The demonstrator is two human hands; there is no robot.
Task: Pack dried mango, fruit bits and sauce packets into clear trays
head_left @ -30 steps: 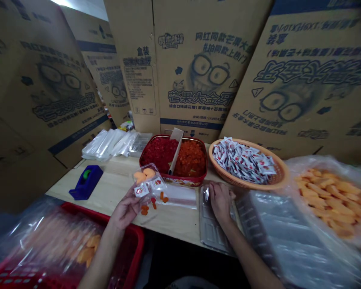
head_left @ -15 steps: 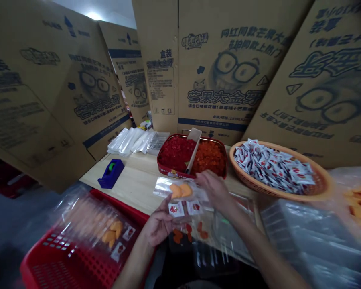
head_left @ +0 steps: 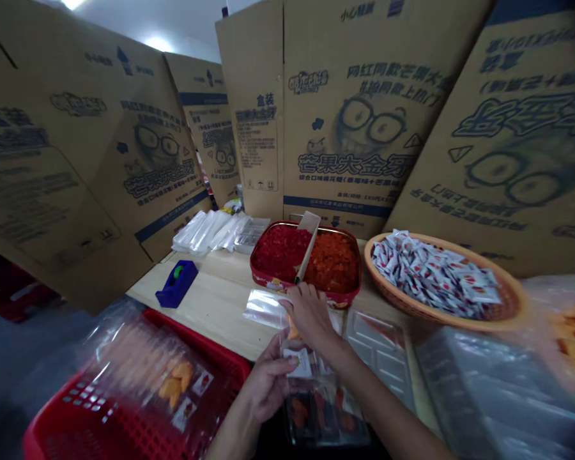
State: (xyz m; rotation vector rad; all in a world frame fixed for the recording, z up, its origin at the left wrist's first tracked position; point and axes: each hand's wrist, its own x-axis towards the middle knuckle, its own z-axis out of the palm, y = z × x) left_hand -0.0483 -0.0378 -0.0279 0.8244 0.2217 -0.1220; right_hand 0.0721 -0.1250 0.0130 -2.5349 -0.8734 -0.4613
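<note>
My left hand (head_left: pixel 268 378) is closed on the near-left side of a clear plastic tray (head_left: pixel 326 421) in a clear plastic bag. A white sachet (head_left: pixel 298 363) shows beside its thumb. Reddish-orange pieces (head_left: pixel 299 409) lie in the tray's near compartments. My right hand (head_left: pixel 311 319) reaches across the far end of the pack, fingers bent down on the clear plastic bag (head_left: pixel 264 308), whose loose end stretches left over the table. Under that hand an orange piece (head_left: pixel 293 327) is mostly hidden.
A red tin (head_left: pixel 268 281) holds red and orange candy parted by a cardboard strip. Right of it stands an orange basket (head_left: pixel 517 306) of sachets. A blue tape dispenser (head_left: pixel 176 284) sits left. Packed trays lie in a red crate (head_left: pixel 100 415). Cardboard boxes (head_left: pixel 354 128) wall the back.
My right hand has moved left and down onto the far end of the pack, covering the orange pieces. My left hand and the tray have shifted slightly right and nearer. The view has tilted up slightly.
</note>
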